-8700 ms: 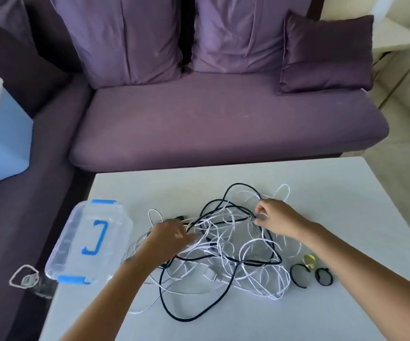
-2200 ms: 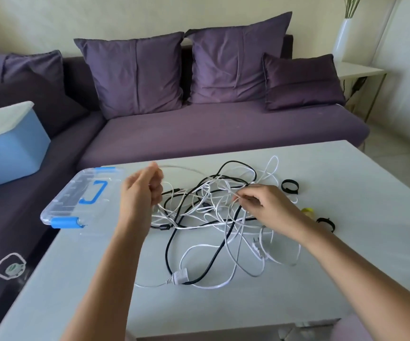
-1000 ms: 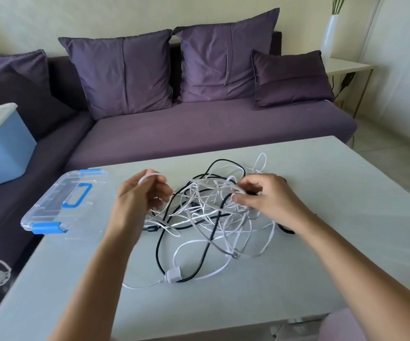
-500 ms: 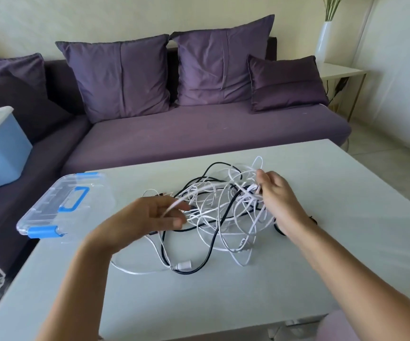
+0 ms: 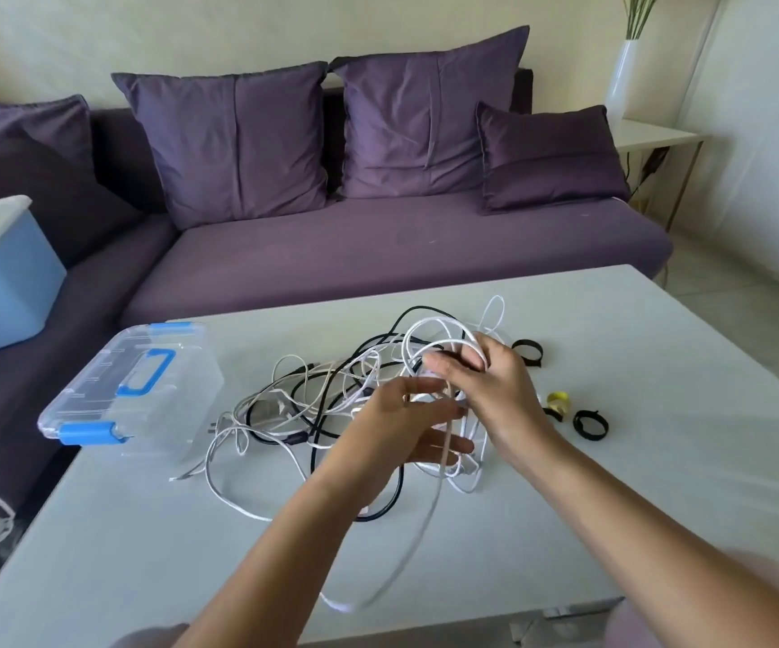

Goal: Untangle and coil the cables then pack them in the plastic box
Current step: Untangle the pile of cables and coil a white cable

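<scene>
A tangle of white cables (image 5: 285, 413) and a black cable (image 5: 380, 509) lies in the middle of the white table (image 5: 658, 484). My right hand (image 5: 495, 395) is raised over the tangle's right side, its fingers curled through several white loops. My left hand (image 5: 401, 427) reaches in right beside it and pinches a white cable; a blurred strand of it trails down to the table's front edge. The clear plastic box (image 5: 144, 390), with a blue handle and blue latches, stands with its lid on at the table's left edge.
Two black strap ties (image 5: 528, 352) (image 5: 589, 424) and a yellow one (image 5: 557, 398) lie right of the tangle. A purple sofa (image 5: 378, 254) runs behind the table. A blue bin (image 5: 0, 273) sits on the sofa's left part.
My left hand has moved right, up against my right hand, drawing a white cable with it. My right hand now has white loops over its fingers. The strap ties show again.
</scene>
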{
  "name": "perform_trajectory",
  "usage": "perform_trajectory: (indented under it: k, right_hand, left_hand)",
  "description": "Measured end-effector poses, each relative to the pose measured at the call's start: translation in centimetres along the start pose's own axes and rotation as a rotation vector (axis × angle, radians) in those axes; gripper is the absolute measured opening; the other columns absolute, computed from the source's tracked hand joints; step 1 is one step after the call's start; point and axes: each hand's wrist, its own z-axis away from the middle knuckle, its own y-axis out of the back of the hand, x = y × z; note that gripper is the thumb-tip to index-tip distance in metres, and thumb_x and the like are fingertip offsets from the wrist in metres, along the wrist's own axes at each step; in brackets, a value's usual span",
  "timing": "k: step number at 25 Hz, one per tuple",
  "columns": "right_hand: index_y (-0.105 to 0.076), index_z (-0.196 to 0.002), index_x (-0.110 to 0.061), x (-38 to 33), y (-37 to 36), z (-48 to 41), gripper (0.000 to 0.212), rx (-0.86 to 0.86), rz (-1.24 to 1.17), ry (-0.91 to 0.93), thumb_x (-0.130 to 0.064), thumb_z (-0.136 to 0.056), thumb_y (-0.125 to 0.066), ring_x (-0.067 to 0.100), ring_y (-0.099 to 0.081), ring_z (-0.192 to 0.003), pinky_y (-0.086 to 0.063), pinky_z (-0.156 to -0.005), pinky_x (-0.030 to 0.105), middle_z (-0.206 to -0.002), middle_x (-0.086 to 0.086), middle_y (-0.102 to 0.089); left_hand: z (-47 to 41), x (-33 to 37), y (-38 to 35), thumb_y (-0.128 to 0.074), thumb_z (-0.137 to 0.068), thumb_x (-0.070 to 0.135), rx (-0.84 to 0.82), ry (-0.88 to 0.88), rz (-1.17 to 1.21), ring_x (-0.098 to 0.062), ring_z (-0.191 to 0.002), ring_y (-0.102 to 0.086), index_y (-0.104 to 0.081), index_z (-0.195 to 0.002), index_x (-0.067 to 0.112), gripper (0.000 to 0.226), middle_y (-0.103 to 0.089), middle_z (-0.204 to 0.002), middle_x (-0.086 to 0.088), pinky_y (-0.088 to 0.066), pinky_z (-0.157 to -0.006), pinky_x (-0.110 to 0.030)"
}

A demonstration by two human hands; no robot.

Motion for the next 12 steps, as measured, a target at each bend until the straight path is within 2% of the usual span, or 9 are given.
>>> perform_trajectory:
  k: [1,3,5,7,8,12]
  right_hand:
    - [-0.047,-0.066,-0.002,-0.1,0.1,-0.1,0.030,-0.057,-0.098,-0.055,-0.010,-0.076,-0.074,0.015,-0.055,-0.059,-0.044,-0.061,0.026,-0.064,0.007,-0.050]
    - [-0.037,-0.052,-0.019,-0.2,0.4,-0.3,0.049,-0.155,-0.306,-0.127,0.019,-0.073,-0.063,0.018,-0.059,-0.057,-0.049,-0.055,0.026,-0.056,0.002,-0.053]
    - [-0.034,-0.050,-0.023,-0.6,0.6,-0.5,0.058,-0.229,-0.498,-0.151,0.031,-0.068,-0.046,0.017,-0.057,-0.052,-0.045,-0.048,0.023,-0.052,0.001,-0.049]
    - [-0.036,-0.054,-0.021,-0.9,1.0,-0.8,0.055,-0.284,-0.646,-0.180,0.033,-0.067,-0.034,0.018,-0.058,-0.049,-0.045,-0.047,0.021,-0.052,0.004,-0.050]
    - [-0.037,-0.058,-0.019,-1.1,1.2,-0.8,0.050,-0.324,-0.675,-0.181,0.031,-0.067,-0.034,0.021,-0.058,-0.051,-0.046,-0.049,0.022,-0.054,0.007,-0.051]
    - [-0.046,-0.074,-0.016,-1.2,1.4,-1.1,0.027,-0.369,-0.561,-0.149,0.009,-0.067,-0.055,0.018,-0.048,-0.061,-0.041,-0.059,0.027,-0.061,0.001,-0.048]
  left_hand:
    - [-0.2,-0.5,-0.1,-0.053,-0.090,-0.003,0.036,-0.003,-0.043,-0.019,-0.052,-0.061,-0.052,-0.108,0.003,0.019,-0.067,-0.080,-0.010,-0.048,-0.048,-0.024]
    - [-0.7,-1.3,-0.3,-0.043,-0.087,-0.009,0.116,-0.014,-0.102,-0.014,-0.044,-0.046,-0.052,-0.101,0.008,0.024,-0.056,-0.061,-0.004,-0.037,-0.043,-0.021]
    - [-1.3,-1.4,-0.3,-0.042,-0.084,-0.007,0.154,0.008,0.008,-0.009,-0.039,-0.032,-0.049,-0.087,0.012,0.021,-0.040,-0.050,0.003,-0.025,-0.038,-0.017]
    - [-1.5,-1.2,-0.5,-0.047,-0.073,0.004,0.137,0.050,0.226,-0.007,-0.039,-0.020,-0.042,-0.073,0.016,0.013,-0.029,-0.050,0.006,-0.016,-0.036,-0.016]
    - [-1.5,-1.1,-0.6,-0.049,-0.068,0.009,0.132,0.071,0.322,-0.008,-0.041,-0.018,-0.040,-0.070,0.018,0.012,-0.029,-0.053,0.006,-0.014,-0.036,-0.016]
    - [-2.0,-1.6,-0.2,-0.057,-0.084,0.010,0.171,0.065,0.429,-0.007,-0.043,-0.017,-0.055,-0.070,0.016,0.015,-0.034,-0.061,0.003,-0.013,-0.037,-0.017]
